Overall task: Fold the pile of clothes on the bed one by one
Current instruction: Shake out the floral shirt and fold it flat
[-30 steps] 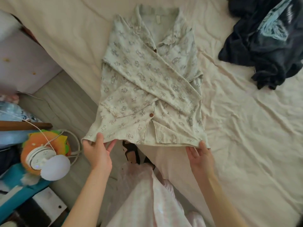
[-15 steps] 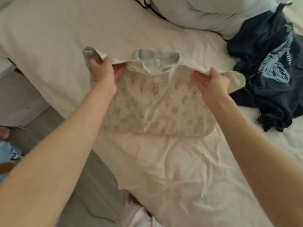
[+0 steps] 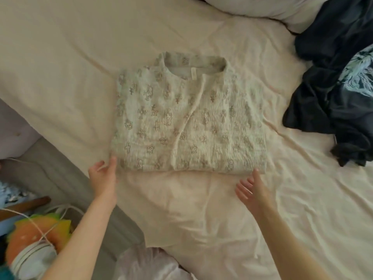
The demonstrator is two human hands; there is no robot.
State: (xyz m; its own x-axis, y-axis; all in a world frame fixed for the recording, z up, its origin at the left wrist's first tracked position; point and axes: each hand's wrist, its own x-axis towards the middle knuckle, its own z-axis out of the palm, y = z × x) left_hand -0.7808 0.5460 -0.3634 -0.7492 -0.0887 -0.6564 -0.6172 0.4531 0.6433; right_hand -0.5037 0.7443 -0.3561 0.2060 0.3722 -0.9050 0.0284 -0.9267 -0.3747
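Observation:
A pale patterned shirt (image 3: 187,122) lies folded in half on the cream bed sheet (image 3: 201,209), collar at the far side, fold edge toward me. My left hand (image 3: 104,176) is at the shirt's near left corner, fingertips touching the fold, fingers relaxed. My right hand (image 3: 251,187) is spread, palm up, just below the near right corner, a fingertip at the fabric's edge. Neither hand grips anything. A crumpled dark navy garment (image 3: 339,93) with a light blue print lies at the right side of the bed.
White pillows (image 3: 262,7) sit at the head of the bed. The bed's edge runs diagonally at the left, with grey floor (image 3: 52,178) beyond. An orange and yellow object (image 3: 36,233) with a white cable lies at the lower left.
Both hands carried the shirt's hem up to the collar, laid it down and let go. They have come back to the near corners of the folded shirt.

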